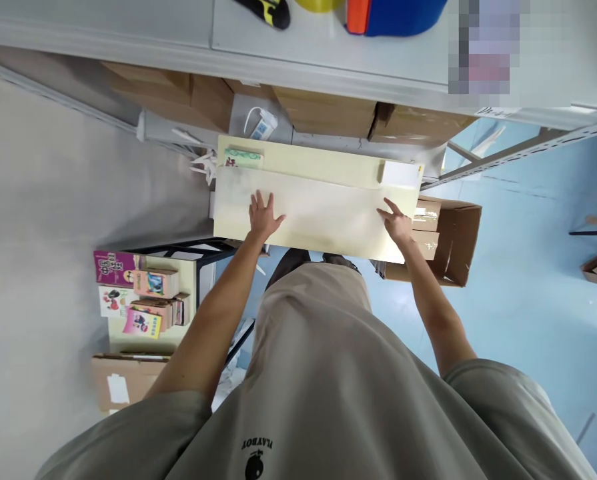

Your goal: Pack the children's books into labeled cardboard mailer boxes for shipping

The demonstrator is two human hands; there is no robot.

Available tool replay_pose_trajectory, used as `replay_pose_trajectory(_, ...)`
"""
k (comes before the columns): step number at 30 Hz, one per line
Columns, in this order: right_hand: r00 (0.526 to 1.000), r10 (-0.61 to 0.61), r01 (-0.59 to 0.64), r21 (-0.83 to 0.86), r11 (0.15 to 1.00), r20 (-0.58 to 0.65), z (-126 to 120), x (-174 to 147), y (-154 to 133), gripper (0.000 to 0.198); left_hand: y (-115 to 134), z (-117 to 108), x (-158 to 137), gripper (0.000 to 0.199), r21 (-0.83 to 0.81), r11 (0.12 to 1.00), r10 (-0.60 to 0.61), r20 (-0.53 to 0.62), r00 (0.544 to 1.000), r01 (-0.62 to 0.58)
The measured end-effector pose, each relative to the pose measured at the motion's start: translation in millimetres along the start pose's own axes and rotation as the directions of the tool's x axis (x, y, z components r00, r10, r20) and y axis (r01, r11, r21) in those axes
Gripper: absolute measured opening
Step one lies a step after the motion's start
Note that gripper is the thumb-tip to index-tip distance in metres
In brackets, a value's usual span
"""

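Observation:
In front of my legs is a long pale cream board (318, 163). A whitish sheet (323, 207) covers its middle and near part. My left hand (263, 219) lies on the left part of the sheet, fingers spread. Toward the right end, my right hand (397, 223) rests by the sheet's edge, with some fingers stretched out and others bent. A green-and-white booklet (244, 159) sits at the board's far left, its lower part covered by the sheet. At the far right corner lies a white box or block (401, 174).
A grey shelf (328, 60) stands ahead, with cardboard boxes (323, 110) and a white power strip (264, 125) below. An open carton (458, 243) is at right. On the left, books (155, 283) lie on another board, above a cardboard box (128, 380).

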State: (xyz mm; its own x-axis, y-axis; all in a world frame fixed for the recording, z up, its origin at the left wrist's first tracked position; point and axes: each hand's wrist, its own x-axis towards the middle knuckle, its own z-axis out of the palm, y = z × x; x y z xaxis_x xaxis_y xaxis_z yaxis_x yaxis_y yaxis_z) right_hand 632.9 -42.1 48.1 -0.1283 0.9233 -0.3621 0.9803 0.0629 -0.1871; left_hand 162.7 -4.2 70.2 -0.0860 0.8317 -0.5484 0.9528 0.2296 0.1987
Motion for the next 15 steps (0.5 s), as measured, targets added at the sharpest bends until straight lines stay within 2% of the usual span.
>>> replay_pose_trajectory(4, 0.992, 0.003, 0.002, -0.038, 0.999, 0.128, 10, 0, -2, 0.066, -12, 12, -3, 0.105, 0.053, 0.999, -0.014, 0.105, 0.994, 0.008)
replay_pose_trajectory(7, 0.974, 0.060, -0.048, -0.060, 0.997, 0.216, 11, -4, -9, 0.075, -14, 19, -5, 0.105, 0.042, 0.999, -0.006, 0.096, 0.995, 0.002)
replay_pose_trajectory(10, 0.974, 0.124, -0.117, -0.051, 0.992, 0.191, 10, -13, -24, 0.081, -19, 21, -2, 0.102, -0.007, 1.000, 0.019, 0.009, 1.000, -0.019)
replay_pose_trajectory(13, 0.988, 0.105, -0.104, -0.007, 0.995, 0.109, 10, -22, -50, 0.071, -26, 19, 1, 0.101, -0.063, 0.997, 0.032, -0.050, 0.998, -0.036)
replay_pose_trajectory(15, 0.986, 0.076, -0.078, 0.011, 0.997, 0.146, 10, -24, -70, 0.062, -31, 17, 3, 0.101, -0.097, 0.994, 0.045, -0.034, 0.998, -0.048)
